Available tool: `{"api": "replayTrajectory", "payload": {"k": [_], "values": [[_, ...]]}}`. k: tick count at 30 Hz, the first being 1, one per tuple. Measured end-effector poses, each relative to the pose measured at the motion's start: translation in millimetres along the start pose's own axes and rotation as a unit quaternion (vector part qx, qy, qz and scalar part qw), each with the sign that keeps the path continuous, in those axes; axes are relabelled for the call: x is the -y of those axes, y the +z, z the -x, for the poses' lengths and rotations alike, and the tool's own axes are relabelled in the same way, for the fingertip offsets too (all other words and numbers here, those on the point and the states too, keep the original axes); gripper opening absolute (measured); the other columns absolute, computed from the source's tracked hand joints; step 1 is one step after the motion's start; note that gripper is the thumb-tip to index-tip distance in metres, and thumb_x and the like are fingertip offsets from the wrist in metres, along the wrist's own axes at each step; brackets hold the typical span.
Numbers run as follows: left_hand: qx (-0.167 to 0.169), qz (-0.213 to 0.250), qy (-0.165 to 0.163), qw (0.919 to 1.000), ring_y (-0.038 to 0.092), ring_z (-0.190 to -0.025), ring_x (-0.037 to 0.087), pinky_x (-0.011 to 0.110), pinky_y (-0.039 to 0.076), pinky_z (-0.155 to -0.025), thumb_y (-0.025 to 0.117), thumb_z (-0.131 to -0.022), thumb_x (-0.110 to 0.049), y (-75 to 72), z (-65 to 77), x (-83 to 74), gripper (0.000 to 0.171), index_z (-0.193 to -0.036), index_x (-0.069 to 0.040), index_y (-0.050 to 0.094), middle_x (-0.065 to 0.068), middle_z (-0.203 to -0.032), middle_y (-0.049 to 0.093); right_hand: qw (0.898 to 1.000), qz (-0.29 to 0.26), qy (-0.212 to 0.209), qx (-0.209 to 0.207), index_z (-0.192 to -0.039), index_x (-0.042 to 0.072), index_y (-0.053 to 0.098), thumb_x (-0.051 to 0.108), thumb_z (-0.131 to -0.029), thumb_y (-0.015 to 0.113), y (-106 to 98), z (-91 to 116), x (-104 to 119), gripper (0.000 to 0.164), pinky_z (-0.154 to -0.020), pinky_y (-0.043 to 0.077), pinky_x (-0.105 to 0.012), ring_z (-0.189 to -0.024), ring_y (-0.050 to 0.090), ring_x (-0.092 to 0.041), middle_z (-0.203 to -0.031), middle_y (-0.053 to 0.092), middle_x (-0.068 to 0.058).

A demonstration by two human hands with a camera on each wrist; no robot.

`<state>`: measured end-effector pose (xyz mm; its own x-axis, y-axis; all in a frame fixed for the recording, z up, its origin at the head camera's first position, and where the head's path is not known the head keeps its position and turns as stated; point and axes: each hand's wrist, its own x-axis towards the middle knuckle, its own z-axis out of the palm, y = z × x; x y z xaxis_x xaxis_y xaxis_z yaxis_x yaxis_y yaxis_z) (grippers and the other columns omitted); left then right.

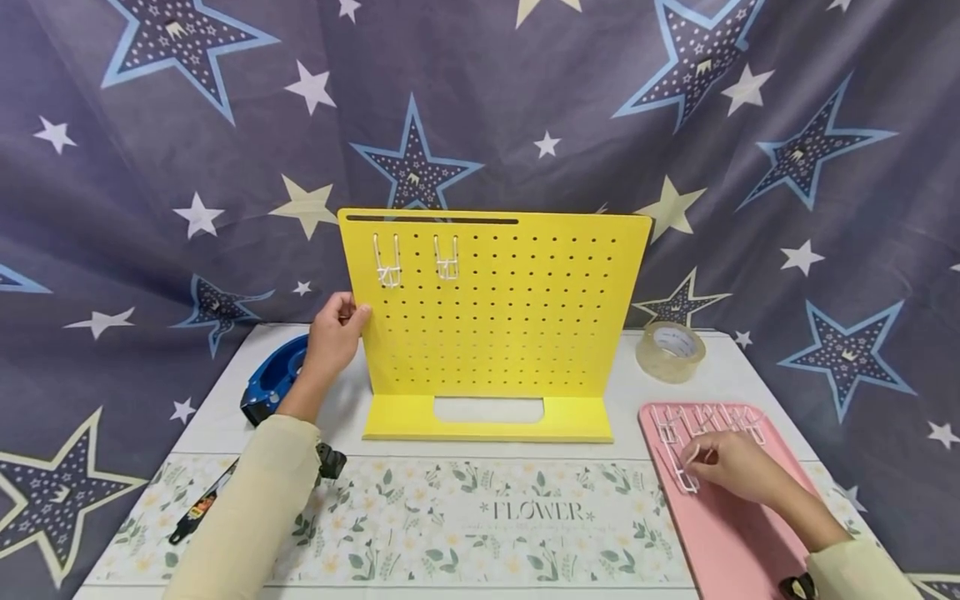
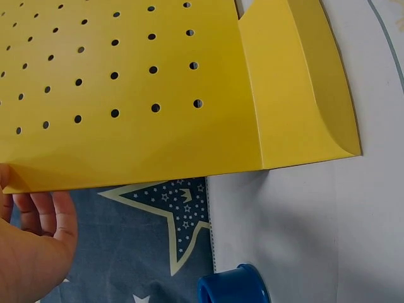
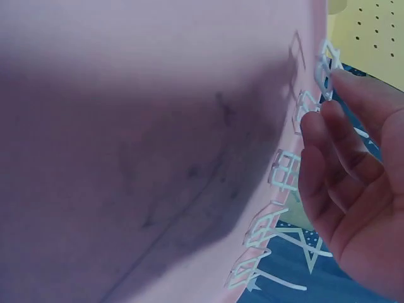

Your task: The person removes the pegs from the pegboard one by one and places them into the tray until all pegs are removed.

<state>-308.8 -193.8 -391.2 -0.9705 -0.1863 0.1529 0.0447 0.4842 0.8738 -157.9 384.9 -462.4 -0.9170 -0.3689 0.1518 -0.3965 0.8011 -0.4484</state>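
A yellow pegboard (image 1: pixel 487 333) stands on its folded base, with two white wire hooks (image 1: pixel 446 258) hung near its top left. My left hand (image 1: pixel 335 333) grips the board's left edge, thumb in front and fingers behind, as the left wrist view also shows. Over the pink tray (image 1: pixel 750 533), my right hand (image 1: pixel 731 467) pinches a white wire hook (image 3: pixel 325 69) between thumb and fingertips. Several more white wire hooks (image 3: pixel 287 170) lie along the tray's far end.
Right of the pegboard sits a roll of clear tape (image 1: pixel 670 353). A blue tape dispenser (image 1: pixel 273 379) is behind my left forearm, and a black strap (image 1: pixel 202 504) lies partly under the sleeve. A flower-print mat (image 1: pixel 420 533) covers the table front; a star-patterned cloth (image 1: pixel 480 100) hangs behind.
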Motion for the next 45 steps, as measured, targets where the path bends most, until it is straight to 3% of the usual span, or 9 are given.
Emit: {"api": "replayTrajectory", "payload": {"k": [12,31,34,39,45], "values": [[-0.001,-0.002,0.0,1.0,0.052,-0.091,0.023,0.03,0.047,-0.081,0.052,-0.106,-0.037,0.3,-0.6,0.1,0.031,-0.122,-0.01,0.051,0.007,-0.105,0.053,0.999,0.003,0.034,0.029,-0.08,0.027,0.072,0.014,-0.084,0.079,3.2,8.2,-3.6,0.015,-0.064,0.048,-0.022,-0.069,0.053,0.009,-0.073,0.065,0.021],[0.006,0.003,-0.011,0.9999,0.053,-0.093,0.024,0.031,0.048,-0.083,0.052,-0.106,-0.036,0.8,0.0,0.5,0.032,-0.122,-0.009,0.051,0.009,-0.106,0.053,0.998,0.007,0.04,0.054,-0.084,0.025,0.072,0.011,-0.083,0.078,2.3,11.3,-3.7,0.015,-0.065,0.048,-0.022,-0.072,0.052,0.009,-0.077,0.066,0.019],[0.007,0.0,-0.009,0.9999,0.053,-0.093,0.024,0.031,0.048,-0.083,0.052,-0.106,-0.037,1.3,0.2,-0.1,0.032,-0.122,-0.009,0.051,0.009,-0.106,0.054,0.998,0.013,0.027,0.056,-0.086,0.025,0.072,0.01,-0.082,0.078,-4.2,11.7,-5.4,0.017,-0.064,0.048,-0.023,-0.071,0.053,0.008,-0.076,0.064,0.019],[0.006,-0.001,-0.012,0.9999,0.053,-0.094,0.023,0.03,0.048,-0.083,0.052,-0.106,-0.038,0.5,1.3,-3.1,0.034,-0.123,-0.009,0.051,0.009,-0.107,0.054,0.999,0.043,0.006,0.025,-0.087,0.021,0.073,0.007,-0.081,0.079,-24.8,4.6,-5.7,0.017,-0.063,0.049,-0.024,-0.069,0.054,0.008,-0.075,0.064,0.018],[0.003,0.003,-0.014,0.9999,0.053,-0.095,0.023,0.03,0.048,-0.083,0.052,-0.106,-0.037,0.1,1.0,-4.1,0.031,-0.122,-0.01,0.051,0.009,-0.108,0.053,0.995,0.099,0.019,-0.014,-0.094,0.016,0.076,0.007,-0.083,0.077,-54.4,-14.4,6.5,0.014,-0.064,0.051,-0.026,-0.069,0.057,0.005,-0.077,0.068,0.014]]}}
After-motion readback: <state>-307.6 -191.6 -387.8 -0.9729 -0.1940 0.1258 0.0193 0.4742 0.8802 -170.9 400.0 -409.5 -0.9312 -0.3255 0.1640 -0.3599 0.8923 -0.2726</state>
